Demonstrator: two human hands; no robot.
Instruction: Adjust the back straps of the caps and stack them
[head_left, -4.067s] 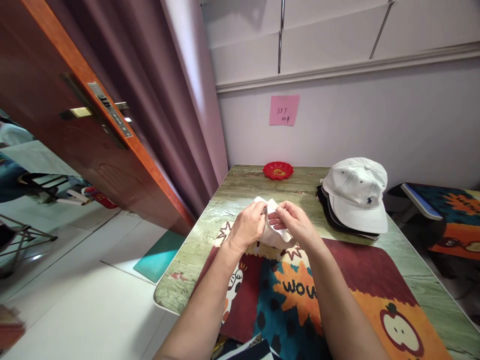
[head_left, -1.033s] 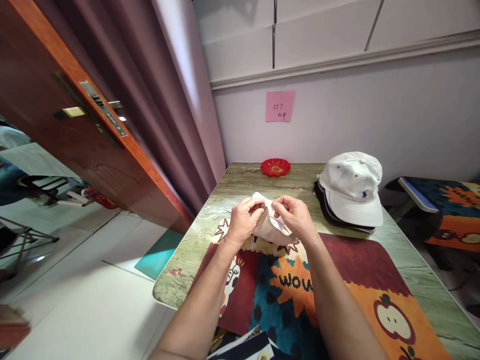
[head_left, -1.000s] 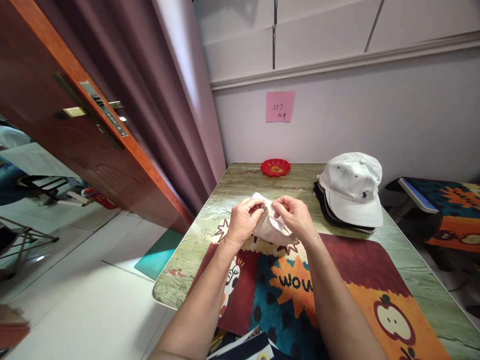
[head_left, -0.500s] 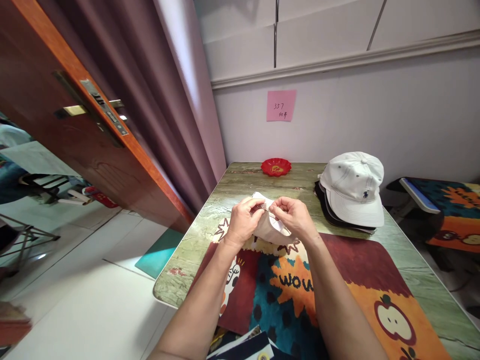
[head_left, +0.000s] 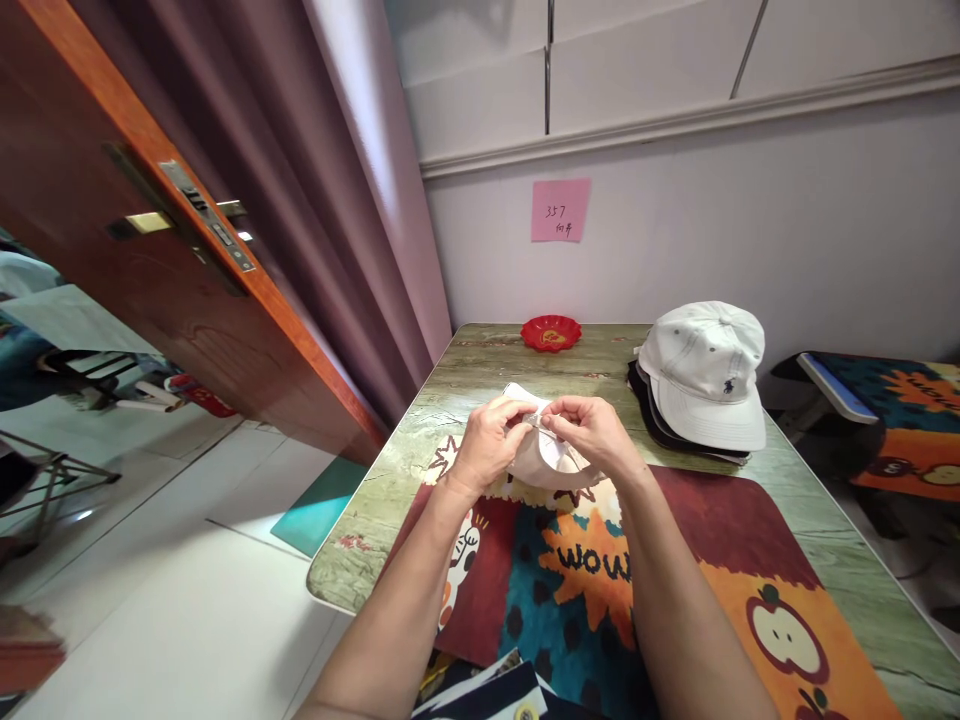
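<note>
A pale cap is held over the back edge of the colourful mat, its hollow inside partly facing me. My left hand pinches the cap's strap on the left, fingers closed. Close beside it, my right hand pinches the same strap from the right, also closed. The two sets of fingertips nearly meet. Small details of the strap between them are hidden by the fingers.
A stack of caps, a white cap on top, stands at the table's back right. A red scalloped dish lies near the wall. The patterned mat covers the near table. An open door and curtain are on the left.
The fingers of both hands have drawn a little closer together along the strap, and the cap's back opening now shows rounder. My right hand has shifted slightly left.
</note>
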